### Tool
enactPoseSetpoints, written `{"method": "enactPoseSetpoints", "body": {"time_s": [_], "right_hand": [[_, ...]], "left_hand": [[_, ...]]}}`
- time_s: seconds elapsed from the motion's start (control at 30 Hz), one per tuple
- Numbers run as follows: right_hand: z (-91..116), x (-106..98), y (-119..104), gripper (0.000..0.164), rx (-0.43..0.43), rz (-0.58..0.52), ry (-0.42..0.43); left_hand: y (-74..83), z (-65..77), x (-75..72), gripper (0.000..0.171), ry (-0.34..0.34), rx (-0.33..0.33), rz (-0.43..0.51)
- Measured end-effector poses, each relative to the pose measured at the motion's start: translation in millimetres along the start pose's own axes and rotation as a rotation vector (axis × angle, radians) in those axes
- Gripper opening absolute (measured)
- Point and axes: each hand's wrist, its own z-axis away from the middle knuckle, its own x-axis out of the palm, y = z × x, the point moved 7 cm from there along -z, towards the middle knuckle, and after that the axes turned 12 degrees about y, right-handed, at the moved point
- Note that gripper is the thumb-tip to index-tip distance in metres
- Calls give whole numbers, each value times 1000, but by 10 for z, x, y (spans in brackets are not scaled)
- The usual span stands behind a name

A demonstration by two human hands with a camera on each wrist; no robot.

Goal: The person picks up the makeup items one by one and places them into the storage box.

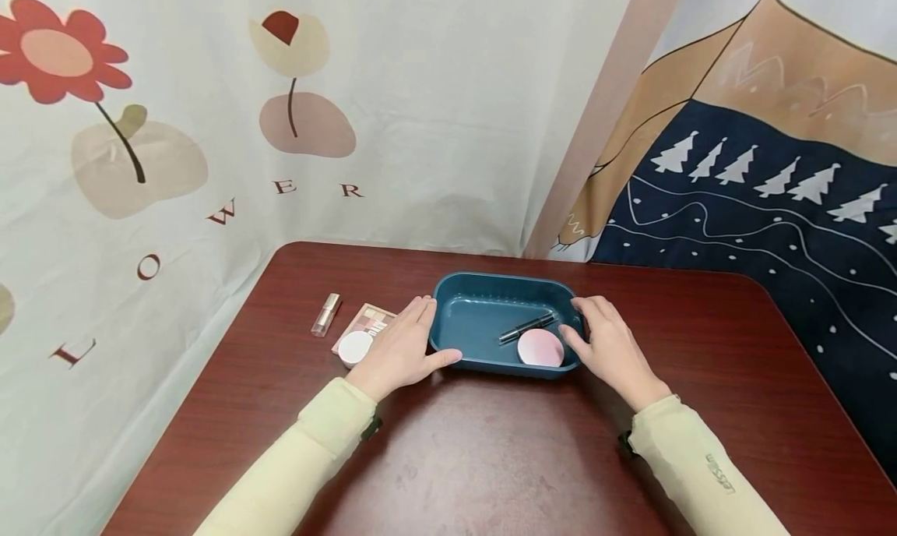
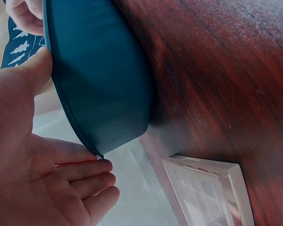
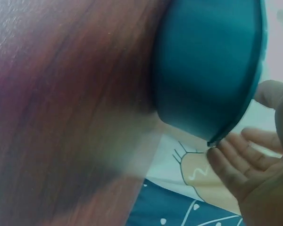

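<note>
A dark teal rectangular basin point(image 1: 466, 326) stands on the table between my two hands. Inside it lie a slim black pen-like tube point(image 1: 525, 329) and, near the front right corner, a round pink compact point(image 1: 540, 349). My left hand point(image 1: 399, 345) touches the basin's left rim with extended fingers, its thumb at the front rim. On the other side, my right hand point(image 1: 613, 350) touches the right rim with loosely bent fingertips, the thumb reaching over the edge. Both wrist views show the basin's outer wall, with fingertips and thumb at its rim and the palms apart from it.
Left of the basin lie an eyeshadow palette point(image 1: 370, 318), partly behind my left hand, and a round white case point(image 1: 354, 349) overlapping its near edge. Farther left is a lipstick tube point(image 1: 326, 315). The reddish-brown table point(image 1: 476, 450) meets printed curtains point(image 1: 434, 131) at the back.
</note>
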Motion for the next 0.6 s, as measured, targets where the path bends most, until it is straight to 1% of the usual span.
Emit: {"method": "enactPoseSetpoints", "body": {"time_s": [0.13, 0.27, 0.43, 0.6], "right_hand": [[17, -33, 43, 51, 90, -14, -46], [33, -57, 81, 49, 149, -40, -68], [75, -18, 131, 41, 183, -37, -104], [110, 29, 181, 39, 198, -18, -122]], "left_hand": [[0, -2, 1, 97, -4, -1, -2], [3, -6, 0, 97, -8, 1, -4], [2, -9, -6, 98, -6, 2, -4], [13, -5, -11, 98, -5, 3, 1]]}}
